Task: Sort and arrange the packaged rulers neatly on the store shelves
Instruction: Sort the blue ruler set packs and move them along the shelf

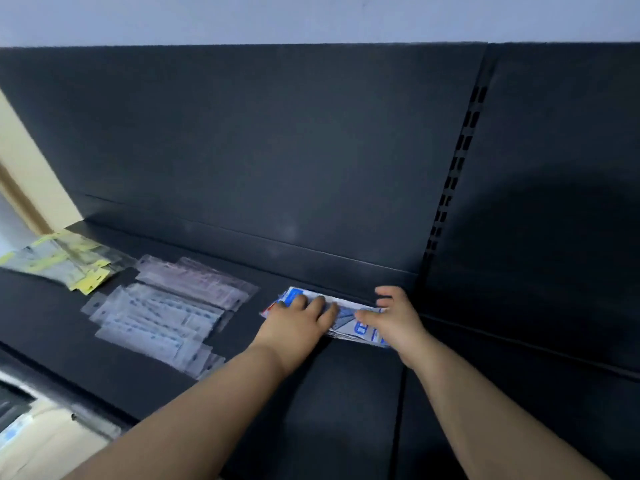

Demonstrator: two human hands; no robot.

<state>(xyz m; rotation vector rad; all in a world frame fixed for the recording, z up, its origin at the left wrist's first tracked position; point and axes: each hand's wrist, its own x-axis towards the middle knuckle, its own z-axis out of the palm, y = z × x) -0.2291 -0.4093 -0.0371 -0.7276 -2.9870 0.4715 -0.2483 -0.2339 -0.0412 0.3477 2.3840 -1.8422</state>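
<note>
Left grip released, fingers flat on blue-white ruler-pack stack on black shelf; right grip released, thumb resting on stack's right end.

Nothing is showing clearly enough to read; the blue print on the white ruler packs, lying near the back edge of the shelf, is staying too blurred.

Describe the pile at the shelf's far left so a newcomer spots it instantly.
Start at the black shelf; follow it to its far left end, by the beige wall. The yellow-trimmed packets lie fanned there. Unlike the clear packs beside them, they carry yellow strips.
</note>
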